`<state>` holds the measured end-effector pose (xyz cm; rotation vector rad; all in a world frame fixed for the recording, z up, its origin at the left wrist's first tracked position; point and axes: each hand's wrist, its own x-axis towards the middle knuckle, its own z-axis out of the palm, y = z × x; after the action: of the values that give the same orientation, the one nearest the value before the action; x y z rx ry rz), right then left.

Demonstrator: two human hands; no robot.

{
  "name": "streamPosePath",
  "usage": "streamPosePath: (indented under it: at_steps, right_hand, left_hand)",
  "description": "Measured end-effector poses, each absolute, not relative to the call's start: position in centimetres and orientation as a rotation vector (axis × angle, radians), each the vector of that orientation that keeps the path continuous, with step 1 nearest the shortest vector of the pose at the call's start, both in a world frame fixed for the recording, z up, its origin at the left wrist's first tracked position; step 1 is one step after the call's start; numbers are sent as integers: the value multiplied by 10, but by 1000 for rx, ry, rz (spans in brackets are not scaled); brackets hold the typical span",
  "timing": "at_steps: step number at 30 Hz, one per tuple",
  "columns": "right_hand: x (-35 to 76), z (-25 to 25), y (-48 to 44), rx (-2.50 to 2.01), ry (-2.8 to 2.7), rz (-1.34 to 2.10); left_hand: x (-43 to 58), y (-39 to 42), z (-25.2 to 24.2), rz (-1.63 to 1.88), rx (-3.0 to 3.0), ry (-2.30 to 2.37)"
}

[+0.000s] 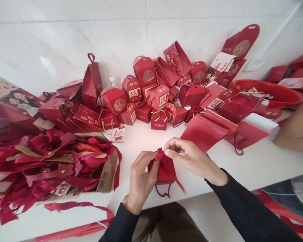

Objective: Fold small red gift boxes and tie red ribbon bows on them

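A small red gift box (166, 171) stands near the front edge of the white table, a dark red cord handle hanging from its near side. At its top, my left hand (144, 174) pinches a dark red ribbon (161, 154) between thumb and fingers. One ribbon tail hangs down past the box's right side. My right hand (189, 154) is closed in a pinch beside the ribbon's top, with thumb and forefinger together. A tiny pale spot shows at those fingertips, too small to name.
To the left, a cardboard box (108, 174) overflows with red ribbons and flower-shaped straps. Many red gift boxes (159, 97) crowd along the tiled wall. Flattened red bags (204, 131) lie at right, before a red basin (275, 92). Another person's arm (298, 124) rests at far right.
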<state>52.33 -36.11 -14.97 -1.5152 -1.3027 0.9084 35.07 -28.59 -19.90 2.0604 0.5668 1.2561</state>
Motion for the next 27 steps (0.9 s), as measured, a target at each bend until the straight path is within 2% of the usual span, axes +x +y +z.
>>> streamPosePath:
  at_steps: [8, 14, 19, 23, 27]
  right_hand:
    - [532, -142, -369, -1617, -1285, 1218]
    - [531, -135, -372, -1802, -1401, 893]
    - [528, -127, -374, -1601, -1232, 1057]
    - [534, -136, -381, -1735, -1222, 926]
    - [546, -153, -395, -1854, -1232, 881]
  left_hand:
    - [350, -288, -200, 1239, 2030, 627]
    - [350, -289, -202, 1227, 2010, 625]
    - [351, -292, -202, 1238, 1984, 638]
    - [339, -297, -203, 1234, 1860, 708]
    - [318, -303, -210, 1043, 1426, 953]
